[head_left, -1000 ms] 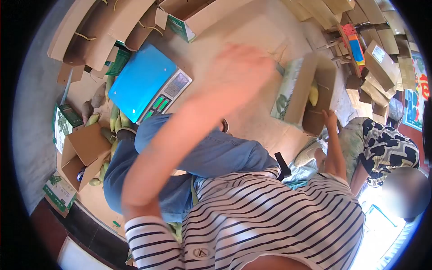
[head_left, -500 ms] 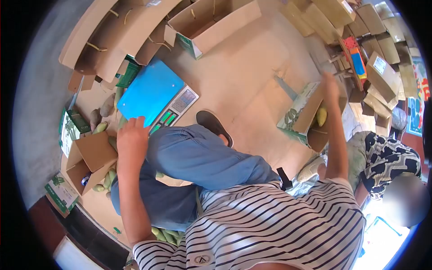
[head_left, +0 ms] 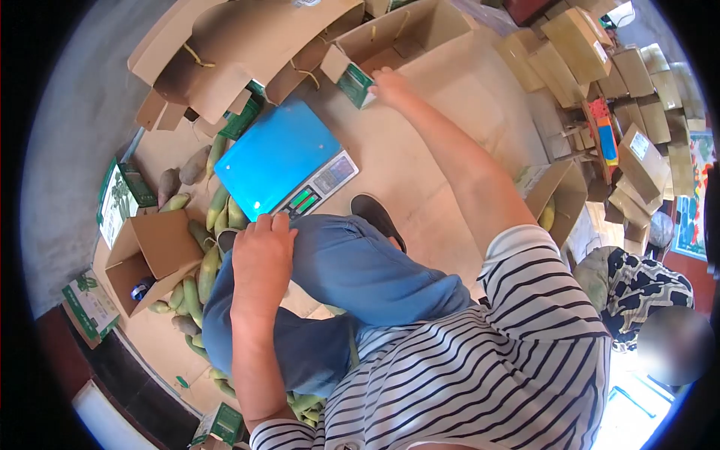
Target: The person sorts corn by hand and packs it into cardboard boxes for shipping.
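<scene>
My right hand [head_left: 388,85] reaches far forward. Its fingers are closed at the near corner of an open cardboard box [head_left: 442,56] with a green printed end. My left hand [head_left: 262,259] rests on my raised knee, fingers loosely laid out and holding nothing. Just beyond it on the floor stands a digital scale with a blue platform [head_left: 277,154] and lit green displays. Long green gourd-like vegetables [head_left: 208,274] lie on the floor by my left leg, with darker brownish ones [head_left: 196,165] beyond. Another open box [head_left: 566,196] at the right holds a yellow-green vegetable [head_left: 548,215].
Larger open cartons with rope handles [head_left: 247,45] stand at the far left. A small open carton [head_left: 161,244] sits left of my knee. Stacked cardboard boxes [head_left: 570,52] fill the right side. Another person in patterned clothing [head_left: 649,289] crouches at lower right.
My right hand has left the box at the right and swung forward and left to the far box's corner. My left hand stays by my knee. The view has shifted.
</scene>
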A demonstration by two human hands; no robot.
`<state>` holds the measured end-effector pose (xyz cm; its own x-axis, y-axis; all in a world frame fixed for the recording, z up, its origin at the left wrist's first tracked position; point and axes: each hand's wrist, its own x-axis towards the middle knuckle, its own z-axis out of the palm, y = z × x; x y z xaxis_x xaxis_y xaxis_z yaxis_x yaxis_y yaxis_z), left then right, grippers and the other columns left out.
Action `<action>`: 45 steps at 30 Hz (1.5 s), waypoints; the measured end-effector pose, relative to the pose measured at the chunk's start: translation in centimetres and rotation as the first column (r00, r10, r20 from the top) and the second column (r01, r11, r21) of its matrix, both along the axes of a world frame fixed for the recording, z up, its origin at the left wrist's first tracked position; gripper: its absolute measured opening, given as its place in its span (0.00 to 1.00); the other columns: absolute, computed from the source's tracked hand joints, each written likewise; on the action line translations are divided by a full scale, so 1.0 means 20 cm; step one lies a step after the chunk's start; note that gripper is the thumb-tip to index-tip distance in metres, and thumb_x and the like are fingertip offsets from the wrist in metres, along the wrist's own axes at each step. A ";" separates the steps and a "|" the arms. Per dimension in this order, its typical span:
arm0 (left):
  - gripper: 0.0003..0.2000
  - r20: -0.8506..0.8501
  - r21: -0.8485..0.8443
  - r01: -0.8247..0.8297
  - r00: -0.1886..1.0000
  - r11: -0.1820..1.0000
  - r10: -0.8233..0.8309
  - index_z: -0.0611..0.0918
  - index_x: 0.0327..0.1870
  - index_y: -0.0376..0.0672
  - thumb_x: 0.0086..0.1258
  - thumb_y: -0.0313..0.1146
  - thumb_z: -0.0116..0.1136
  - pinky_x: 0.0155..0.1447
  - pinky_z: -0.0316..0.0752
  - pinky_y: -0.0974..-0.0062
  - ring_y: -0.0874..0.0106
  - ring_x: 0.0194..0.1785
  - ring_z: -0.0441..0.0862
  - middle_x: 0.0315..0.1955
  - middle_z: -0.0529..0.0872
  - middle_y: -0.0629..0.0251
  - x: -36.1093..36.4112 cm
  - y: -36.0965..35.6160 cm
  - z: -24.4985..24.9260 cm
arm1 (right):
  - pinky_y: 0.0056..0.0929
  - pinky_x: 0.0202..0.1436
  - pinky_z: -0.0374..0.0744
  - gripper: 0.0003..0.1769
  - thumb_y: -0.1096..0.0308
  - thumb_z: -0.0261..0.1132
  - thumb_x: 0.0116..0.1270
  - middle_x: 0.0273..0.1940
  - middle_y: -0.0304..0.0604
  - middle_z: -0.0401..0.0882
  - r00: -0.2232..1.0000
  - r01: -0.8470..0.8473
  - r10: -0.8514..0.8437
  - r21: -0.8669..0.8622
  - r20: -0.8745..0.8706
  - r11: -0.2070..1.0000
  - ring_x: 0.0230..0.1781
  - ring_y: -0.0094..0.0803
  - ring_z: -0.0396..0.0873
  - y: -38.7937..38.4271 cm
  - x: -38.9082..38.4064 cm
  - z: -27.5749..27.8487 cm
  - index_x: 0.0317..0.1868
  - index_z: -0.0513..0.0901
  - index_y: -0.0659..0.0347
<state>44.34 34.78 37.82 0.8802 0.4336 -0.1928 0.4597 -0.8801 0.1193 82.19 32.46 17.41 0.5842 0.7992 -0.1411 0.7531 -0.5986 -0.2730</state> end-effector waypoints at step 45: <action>0.07 0.328 -0.005 0.041 0.944 0.999 -0.038 0.77 0.33 0.40 0.58 0.32 0.59 0.43 0.72 0.67 0.62 0.39 0.80 0.30 0.79 0.60 -0.15 -0.10 0.04 | 0.33 0.47 0.76 0.15 0.66 0.62 0.63 0.42 0.50 0.81 0.927 -0.271 0.335 0.315 -0.170 0.909 0.41 0.42 0.80 -0.63 -0.73 0.84 0.49 0.78 0.63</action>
